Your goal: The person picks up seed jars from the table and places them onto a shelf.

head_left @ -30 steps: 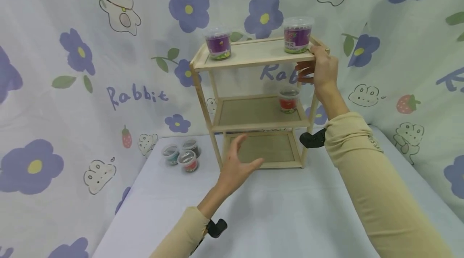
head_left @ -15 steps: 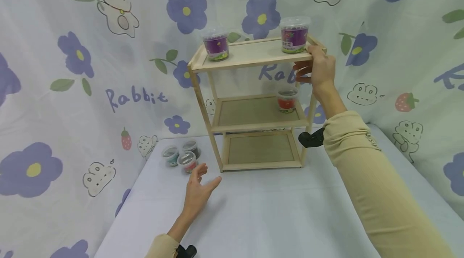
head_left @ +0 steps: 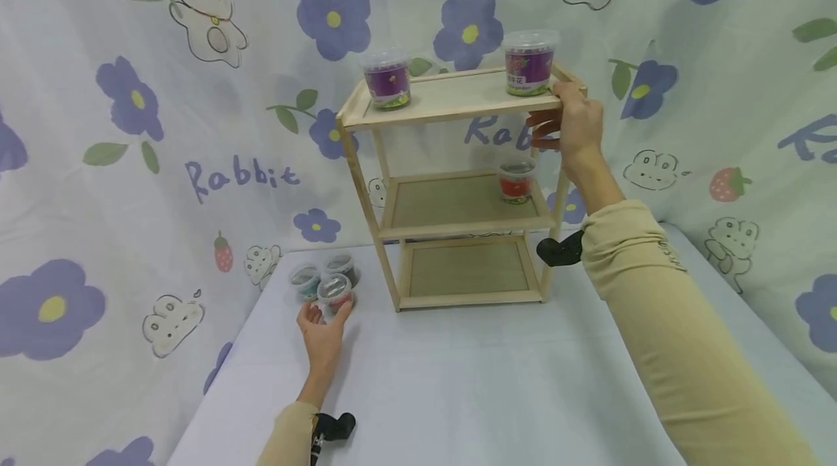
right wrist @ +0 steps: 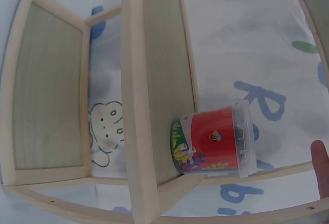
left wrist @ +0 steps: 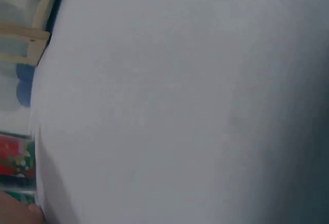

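My left hand (head_left: 322,339) is at a small red-labelled plastic tub (head_left: 335,292) on the table. Its thumb and fingers are parted at the tub's near side; whether they press on it I cannot tell. In the left wrist view, fingertips lie at the lower left corner below the red label (left wrist: 15,157). My right hand (head_left: 578,121) holds the top right end of a three-tier wooden shelf (head_left: 451,113), thumb above and fingers below. A red tub (right wrist: 213,139) with a clear lid stands on the middle tier, at the right.
Beside the near tub are a teal tub (head_left: 304,281) and a dark-looking tub (head_left: 342,269). Two purple tubs, one left (head_left: 387,84) and one right (head_left: 528,67), stand on the top tier. A printed curtain (head_left: 242,110) hangs behind the white table (head_left: 458,379).
My left hand has moved left and forward from in front of the shelf to the red tub on the table. The right hand keeps its hold on the shelf.
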Tool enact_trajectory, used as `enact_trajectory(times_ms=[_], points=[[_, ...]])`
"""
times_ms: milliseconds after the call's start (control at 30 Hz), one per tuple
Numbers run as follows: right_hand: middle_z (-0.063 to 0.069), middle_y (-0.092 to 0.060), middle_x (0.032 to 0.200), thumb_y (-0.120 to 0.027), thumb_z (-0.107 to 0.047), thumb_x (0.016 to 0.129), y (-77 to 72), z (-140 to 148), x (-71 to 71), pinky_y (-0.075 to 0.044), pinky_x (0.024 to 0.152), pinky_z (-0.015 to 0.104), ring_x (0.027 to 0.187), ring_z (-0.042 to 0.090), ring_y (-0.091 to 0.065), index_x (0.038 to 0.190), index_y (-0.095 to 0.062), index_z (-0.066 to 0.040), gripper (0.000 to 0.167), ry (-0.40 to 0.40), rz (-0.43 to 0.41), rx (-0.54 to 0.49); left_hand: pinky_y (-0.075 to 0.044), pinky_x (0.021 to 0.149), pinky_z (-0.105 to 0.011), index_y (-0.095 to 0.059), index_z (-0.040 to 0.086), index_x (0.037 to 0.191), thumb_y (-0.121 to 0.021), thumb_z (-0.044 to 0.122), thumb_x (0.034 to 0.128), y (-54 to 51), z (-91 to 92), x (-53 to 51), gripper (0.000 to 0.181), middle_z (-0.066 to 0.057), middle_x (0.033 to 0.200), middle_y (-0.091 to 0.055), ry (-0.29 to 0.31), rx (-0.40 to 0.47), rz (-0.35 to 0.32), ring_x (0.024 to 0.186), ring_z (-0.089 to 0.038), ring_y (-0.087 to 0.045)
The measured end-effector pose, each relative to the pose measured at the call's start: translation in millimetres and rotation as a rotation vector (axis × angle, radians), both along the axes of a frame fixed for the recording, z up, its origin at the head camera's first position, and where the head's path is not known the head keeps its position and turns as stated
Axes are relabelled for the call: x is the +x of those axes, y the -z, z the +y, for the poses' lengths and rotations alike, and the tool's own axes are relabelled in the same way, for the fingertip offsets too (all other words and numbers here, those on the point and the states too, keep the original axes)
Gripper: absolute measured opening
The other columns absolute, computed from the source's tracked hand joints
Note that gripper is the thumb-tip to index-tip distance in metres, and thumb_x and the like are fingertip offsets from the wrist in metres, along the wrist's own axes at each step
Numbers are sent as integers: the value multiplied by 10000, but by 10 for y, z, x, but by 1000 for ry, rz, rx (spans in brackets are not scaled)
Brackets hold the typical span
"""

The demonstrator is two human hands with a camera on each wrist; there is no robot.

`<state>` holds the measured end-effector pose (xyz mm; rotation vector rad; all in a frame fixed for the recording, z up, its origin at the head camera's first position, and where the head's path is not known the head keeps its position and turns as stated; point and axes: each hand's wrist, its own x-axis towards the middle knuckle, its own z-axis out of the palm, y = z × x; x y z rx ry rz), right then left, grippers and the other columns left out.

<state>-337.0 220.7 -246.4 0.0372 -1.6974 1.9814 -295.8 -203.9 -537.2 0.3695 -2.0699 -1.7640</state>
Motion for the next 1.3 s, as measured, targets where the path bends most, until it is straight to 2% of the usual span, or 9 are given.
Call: enact_trajectory(times_ms=[100, 300, 567, 767, 1067, 1300], points=[[29, -707, 637, -491, -354, 964, -8, -8, 0, -573, 530, 299, 517, 180, -643, 745, -751, -109, 419, -5, -2, 4, -222, 1195, -406, -88, 18, 1539, -780, 285, 864, 30, 7, -50, 1004, -243, 1532, -237, -1, 61, -16, 1458, -342, -233], [27, -708, 632, -480, -354, 974, -2, 9, 13, -574, 531, 299, 514, 175, -645, 750, -747, -110, 425, -4, -7, 8, -227, 1191, -378, -47, 58, 1552, -770, 336, 866, 44, 26, -203, 1035, -209, 1575, -187, -4, 76, -41, 1483, -289, -186], [33, -706, 634, -480, -351, 971, 1, 23, 13, -576, 532, 303, 511, 169, -644, 777, -749, -108, 411, -14, 0, 4, -268, 1148, -409, -148, 26, 1517, -781, 349, 853, 36, 36, -363, 973, -216, 1518, -270, -13, 5, -49, 1389, -294, -312], [30, -707, 637, -470, -352, 973, 0, 21, 11, -575, 534, 300, 519, 175, -647, 773, -746, -110, 418, -17, -1, 12, -277, 1143, -446, -166, 21, 1529, -760, 339, 871, 46, 43, -370, 942, -233, 1511, -299, -14, -14, -64, 1387, -335, -333], [24, -707, 634, -475, -349, 969, 11, 4, 13, -578, 542, 299, 514, 164, -642, 760, -745, -103, 421, -20, 6, 9, -299, 1132, -435, -240, 10, 1516, -735, 299, 895, 61, 14, -360, 845, -240, 1487, -367, -40, -31, -35, 1370, -337, -373], [18, -705, 634, -481, -352, 965, 3, -1, 16, -576, 543, 288, 524, 165, -639, 766, -751, -114, 411, -7, 3, 13, -304, 1128, -440, -196, 19, 1542, -716, 349, 910, 52, -56, -320, 883, -233, 1501, -345, 17, -31, -70, 1368, -324, -357]])
